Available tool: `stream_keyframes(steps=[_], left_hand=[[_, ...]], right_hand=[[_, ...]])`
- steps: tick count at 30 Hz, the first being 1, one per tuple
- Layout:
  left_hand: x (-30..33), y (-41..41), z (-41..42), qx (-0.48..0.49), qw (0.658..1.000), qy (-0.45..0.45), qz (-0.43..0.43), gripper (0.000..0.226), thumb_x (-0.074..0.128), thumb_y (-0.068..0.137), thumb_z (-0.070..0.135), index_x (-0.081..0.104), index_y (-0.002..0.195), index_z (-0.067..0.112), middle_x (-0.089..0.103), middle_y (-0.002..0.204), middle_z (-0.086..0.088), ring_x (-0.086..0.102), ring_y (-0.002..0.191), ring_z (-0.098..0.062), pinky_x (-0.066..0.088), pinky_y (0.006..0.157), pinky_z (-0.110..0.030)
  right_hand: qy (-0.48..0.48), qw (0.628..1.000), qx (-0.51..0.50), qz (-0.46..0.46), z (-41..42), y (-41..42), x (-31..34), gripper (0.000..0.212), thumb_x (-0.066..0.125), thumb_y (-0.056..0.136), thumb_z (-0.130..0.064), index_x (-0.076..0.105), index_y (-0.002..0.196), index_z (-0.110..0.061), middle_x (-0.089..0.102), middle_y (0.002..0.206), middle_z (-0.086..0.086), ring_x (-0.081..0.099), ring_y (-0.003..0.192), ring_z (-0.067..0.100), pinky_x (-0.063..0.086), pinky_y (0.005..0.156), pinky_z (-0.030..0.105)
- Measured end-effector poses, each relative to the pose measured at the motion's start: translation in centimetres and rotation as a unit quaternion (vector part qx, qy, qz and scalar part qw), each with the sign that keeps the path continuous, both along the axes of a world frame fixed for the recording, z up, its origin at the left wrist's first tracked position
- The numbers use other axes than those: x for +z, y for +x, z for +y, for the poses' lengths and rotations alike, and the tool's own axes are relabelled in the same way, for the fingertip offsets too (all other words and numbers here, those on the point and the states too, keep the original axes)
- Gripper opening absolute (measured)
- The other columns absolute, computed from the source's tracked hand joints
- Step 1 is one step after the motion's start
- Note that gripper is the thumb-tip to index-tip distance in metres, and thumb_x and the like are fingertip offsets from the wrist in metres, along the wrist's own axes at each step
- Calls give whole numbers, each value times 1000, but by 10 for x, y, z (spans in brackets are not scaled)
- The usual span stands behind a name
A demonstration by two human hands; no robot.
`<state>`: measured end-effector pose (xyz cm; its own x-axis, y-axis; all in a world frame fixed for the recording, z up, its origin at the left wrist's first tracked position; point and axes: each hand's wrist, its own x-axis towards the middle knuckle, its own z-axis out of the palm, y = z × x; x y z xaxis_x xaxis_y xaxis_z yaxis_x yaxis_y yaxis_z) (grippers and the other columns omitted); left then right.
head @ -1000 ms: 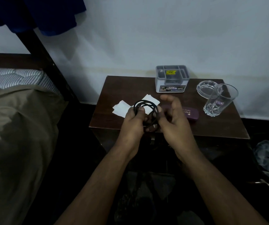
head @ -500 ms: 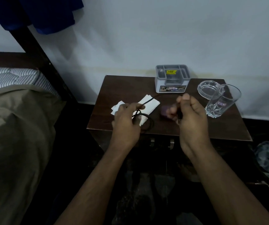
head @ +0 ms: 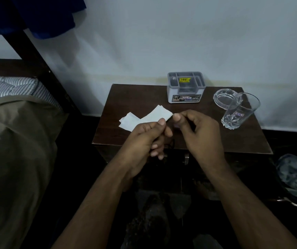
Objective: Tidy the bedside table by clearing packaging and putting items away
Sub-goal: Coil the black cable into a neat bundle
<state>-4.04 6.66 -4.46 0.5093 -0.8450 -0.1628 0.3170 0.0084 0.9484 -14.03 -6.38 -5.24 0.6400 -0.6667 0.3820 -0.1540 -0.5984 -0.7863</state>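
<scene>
Both my hands hover over the front of the dark wooden bedside table (head: pixel 248 144). My left hand (head: pixel 144 139) is closed around a coiled black cable (head: pixel 172 143); only a short loop shows below the fingers. My right hand (head: pixel 198 133) pinches a strand of the same cable between thumb and forefinger, close to my left thumb. Two white paper pieces (head: pixel 154 115) lie on the table just behind my left hand. A sliver of a purple case (head: pixel 176 125) shows under my right thumb; the rest is hidden.
A grey compartment organiser (head: pixel 186 87) stands at the table's back edge. A glass ashtray (head: pixel 223 97) and a drinking glass (head: pixel 239 112) sit at the back right. A bed with an olive cover (head: pixel 18 150) is on the left. A plastic bag (head: pixel 294 175) lies on the floor at right.
The open cable coil has been gathered into my left hand. My right hand pulled a strand out to the right, then came back close to the left hand.
</scene>
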Motion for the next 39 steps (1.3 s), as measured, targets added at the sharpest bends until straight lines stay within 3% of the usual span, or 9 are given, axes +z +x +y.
stream_keyframes(steps=[4, 8, 14, 18, 21, 28, 31, 33, 39], left_hand=[[2, -9, -9, 33, 988, -56, 139, 39, 39, 108, 36, 52, 78, 15, 27, 47, 7, 24, 37, -4, 22, 38, -18], [4, 0, -12, 83, 959, -128, 239, 38, 37, 108, 37, 52, 84, 11, 32, 48, 8, 30, 37, -3, 24, 38, -17], [-1, 13, -6, 146, 967, -88, 189, 32, 45, 108, 27, 61, 90, 6, 43, 52, 5, 43, 43, -7, 41, 41, -20], [-10, 15, -2, 231, 969, 66, -58, 25, 49, 106, 14, 70, 95, 6, 55, 52, 1, 53, 47, -11, 49, 49, -25], [-13, 16, 0, 263, 935, 127, -201, 15, 56, 101, 14, 71, 99, 10, 61, 56, 0, 57, 53, -10, 48, 57, -26], [3, 16, -2, 176, 978, -38, 105, 18, 64, 92, 30, 65, 103, 16, 80, 102, -7, 74, 85, -13, 51, 73, -29], [-3, 7, -4, 118, 984, 36, -129, 32, 64, 92, 43, 66, 114, 20, 77, 109, 6, 71, 105, -8, 53, 84, -28], [-11, -1, -1, 66, 932, 77, -349, 23, 56, 102, 42, 64, 115, 25, 75, 92, 6, 71, 88, -5, 52, 78, -21], [-9, 6, -2, 64, 905, 97, -409, 39, 52, 104, 41, 63, 75, 18, 63, 50, -2, 62, 50, -8, 41, 53, -15]], right_hand=[[177, 984, 18, 32, 19, 8, -4, 27, 54, 105, -25, 68, 82, -21, 73, 77, -3, 67, 72, 11, 57, 71, 37], [455, 883, 107, 39, 43, 17, -3, 34, 43, 108, -22, 65, 82, -23, 69, 66, -5, 64, 56, 5, 51, 54, 21], [310, 917, 228, 102, 30, 6, 4, 24, 44, 109, -29, 61, 105, -14, 70, 70, 3, 59, 52, 10, 45, 51, 19], [37, 944, 252, 209, 27, 1, -4, 15, 47, 107, -29, 57, 107, -17, 68, 77, -3, 63, 71, 9, 52, 72, 38], [41, 952, 242, 180, 28, 1, -1, 19, 56, 102, -35, 60, 110, -18, 67, 85, -3, 65, 80, 15, 53, 76, 43], [-54, 960, 203, 185, 27, 2, 1, 23, 46, 107, -30, 58, 107, -11, 69, 80, 9, 66, 75, 32, 51, 73, 49], [-37, 968, 187, 163, 25, 3, -2, 19, 48, 105, -19, 63, 112, -10, 73, 87, 10, 69, 81, 33, 53, 75, 49], [11, 974, 184, 134, 24, 2, -4, 24, 49, 98, -9, 68, 114, -9, 76, 96, 7, 72, 89, 26, 55, 79, 46], [120, 973, 175, 95, 24, 3, -9, 17, 54, 93, -20, 67, 82, -24, 74, 68, -6, 71, 65, 6, 53, 65, 28]])
